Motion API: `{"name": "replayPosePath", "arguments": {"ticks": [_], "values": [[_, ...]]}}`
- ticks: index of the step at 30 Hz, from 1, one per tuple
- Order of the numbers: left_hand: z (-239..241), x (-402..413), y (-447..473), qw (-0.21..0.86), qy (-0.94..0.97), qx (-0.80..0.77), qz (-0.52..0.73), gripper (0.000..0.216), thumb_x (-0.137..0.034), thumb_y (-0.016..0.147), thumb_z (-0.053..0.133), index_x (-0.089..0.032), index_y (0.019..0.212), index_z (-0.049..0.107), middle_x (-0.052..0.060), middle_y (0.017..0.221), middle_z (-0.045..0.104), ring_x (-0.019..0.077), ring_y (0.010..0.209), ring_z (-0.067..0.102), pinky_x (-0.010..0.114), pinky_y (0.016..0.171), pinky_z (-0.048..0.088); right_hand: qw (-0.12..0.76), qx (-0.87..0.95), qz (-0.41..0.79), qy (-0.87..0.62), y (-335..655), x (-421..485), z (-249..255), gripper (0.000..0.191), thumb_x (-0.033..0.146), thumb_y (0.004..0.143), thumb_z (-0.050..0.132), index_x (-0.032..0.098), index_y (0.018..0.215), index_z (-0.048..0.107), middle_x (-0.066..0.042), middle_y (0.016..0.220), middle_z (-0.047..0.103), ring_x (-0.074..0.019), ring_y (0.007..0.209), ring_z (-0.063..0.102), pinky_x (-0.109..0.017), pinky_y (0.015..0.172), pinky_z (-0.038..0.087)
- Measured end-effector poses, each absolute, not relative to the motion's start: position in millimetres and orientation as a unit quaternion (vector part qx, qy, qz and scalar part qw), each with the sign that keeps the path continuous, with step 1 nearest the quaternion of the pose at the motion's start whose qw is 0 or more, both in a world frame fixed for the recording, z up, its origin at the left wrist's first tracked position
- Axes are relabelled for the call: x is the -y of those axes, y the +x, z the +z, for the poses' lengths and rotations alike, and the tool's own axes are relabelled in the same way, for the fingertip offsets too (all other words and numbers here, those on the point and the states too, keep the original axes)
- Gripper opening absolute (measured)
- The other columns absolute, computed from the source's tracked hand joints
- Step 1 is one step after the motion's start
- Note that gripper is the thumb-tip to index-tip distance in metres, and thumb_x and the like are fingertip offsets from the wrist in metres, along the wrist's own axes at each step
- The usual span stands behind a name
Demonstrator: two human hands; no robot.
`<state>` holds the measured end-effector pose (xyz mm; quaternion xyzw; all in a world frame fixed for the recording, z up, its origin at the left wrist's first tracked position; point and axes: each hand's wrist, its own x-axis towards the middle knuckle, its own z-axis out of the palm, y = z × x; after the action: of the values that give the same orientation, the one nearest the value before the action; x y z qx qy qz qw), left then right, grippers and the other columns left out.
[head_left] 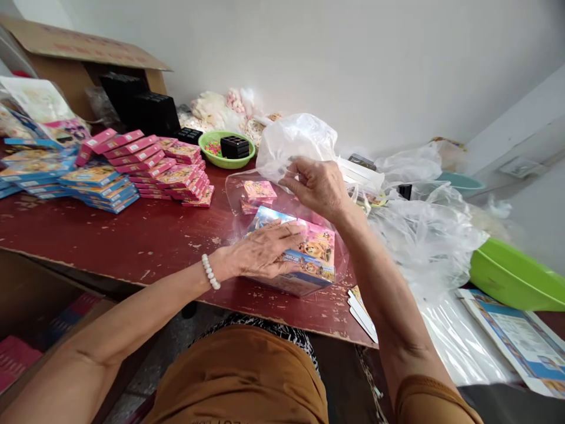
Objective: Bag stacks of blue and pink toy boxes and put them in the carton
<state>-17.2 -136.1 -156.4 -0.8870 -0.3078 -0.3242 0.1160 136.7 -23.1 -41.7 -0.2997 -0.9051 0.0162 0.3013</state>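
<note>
The printed box [315, 247] is positioned on the bench [172, 238] within clear film [236, 203], and its top is covered by the left hand [267, 248], laid flat with fingers extended. The right hand [316, 185] is raised above, fingers curled toward the thumb; whether film is pinched cannot be determined.

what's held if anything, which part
Left hand lies on the box; whether the right hand pinches the clear film by its edge can't be told.

The box [316, 242] is glossy printed card, the film [236, 203] clear plastic, the tabletop [176, 235] chipped.
</note>
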Motion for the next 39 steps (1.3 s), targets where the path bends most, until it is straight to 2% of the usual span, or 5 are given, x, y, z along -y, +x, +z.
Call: {"name": "replayPosePath", "arguments": {"ticks": [5,11,16,28,39], "values": [[-143,155,-58,0.079,-0.59,0.518,-0.614,0.03,-0.05,0.094,0.075,-0.021,0.085,0.07,0.005,0.088,0.075,0.0216,0.088,0.07,0.038,0.087,0.06,0.346,0.893,-0.027,-0.287,136,26,-44,0.016,0.034,0.095,0.065,0.021,0.087,0.07,0.001,0.072,0.06,-0.0141,0.066,0.049,-0.03,0.065,0.029],[-145,135,-87,-0.376,-0.501,0.491,-0.606,0.064,-0.078,0.066,0.086,-0.019,0.092,0.082,0.013,0.106,0.081,0.0296,0.104,0.073,0.041,0.088,0.06,0.356,0.895,-0.049,-0.264,135,31,-45,0.017,0.034,0.097,0.06,0.021,0.092,0.071,-0.001,0.082,0.067,-0.015,0.07,0.053,-0.03,0.065,0.033],[-129,105,-73,-0.484,-0.471,0.366,-0.641,0.054,-0.064,0.072,0.094,-0.025,0.107,0.085,0.01,0.123,0.08,0.025,0.11,0.075,0.036,0.089,0.061,0.377,0.871,-0.162,-0.269,139,46,-38,0.027,0.034,0.1,0.063,0.025,0.123,0.073,-0.009,0.11,0.074,-0.0258,0.095,0.064,-0.039,0.081,0.048],[-99,94,-66,-0.439,-0.457,0.31,-0.709,0.038,-0.051,0.093,0.084,-0.015,0.102,0.079,0.009,0.103,0.081,0.0213,0.083,0.08,0.032,0.076,0.068,0.11,0.977,-0.005,-0.183,171,103,-149,0.098,0.084,0.103,0.033,0.021,0.176,0.017,-0.019,0.18,0.027,-0.0383,0.168,0.023,-0.072,0.13,0.03],[-98,102,-73,-0.341,-0.538,0.342,-0.691,0.057,-0.069,0.085,0.083,-0.015,0.104,0.081,0.012,0.109,0.082,0.0229,0.087,0.08,0.032,0.077,0.068,0.043,0.982,0.02,-0.185,166,99,-127,0.098,0.079,0.103,0.046,0.013,0.173,0.029,-0.024,0.177,0.029,-0.0402,0.167,0.026,-0.073,0.13,0.031]]}}
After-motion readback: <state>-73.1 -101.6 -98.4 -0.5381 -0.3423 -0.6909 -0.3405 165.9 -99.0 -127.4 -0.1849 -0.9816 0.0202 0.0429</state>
